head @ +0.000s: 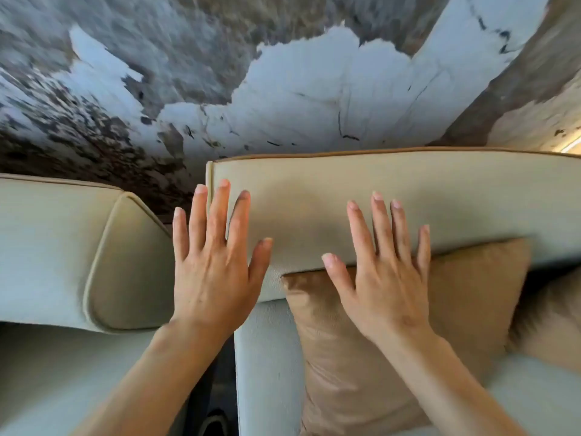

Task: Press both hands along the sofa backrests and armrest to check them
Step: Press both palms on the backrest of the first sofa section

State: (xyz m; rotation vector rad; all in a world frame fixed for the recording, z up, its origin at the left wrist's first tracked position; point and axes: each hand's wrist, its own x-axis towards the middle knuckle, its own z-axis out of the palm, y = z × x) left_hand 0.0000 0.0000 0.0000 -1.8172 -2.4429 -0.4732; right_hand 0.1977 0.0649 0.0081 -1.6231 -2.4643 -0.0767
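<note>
Both grips flat on backrest; palms hidden.

Your left hand covers the near corner of the right-hand backrest, and your palm hides whether it presses the fabric or hovers just off it. Your right hand hides the seam where that backrest meets the brown cushion; you cannot tell contact there either. The cushion's lower edge runs out of the picture. A second brown cushion is cut by the right edge. The left backrest is cut by the left edge. The wall behind is smeared with blur, its surface unreadable. The dark gap between the seats shows nothing you can identify.
</note>
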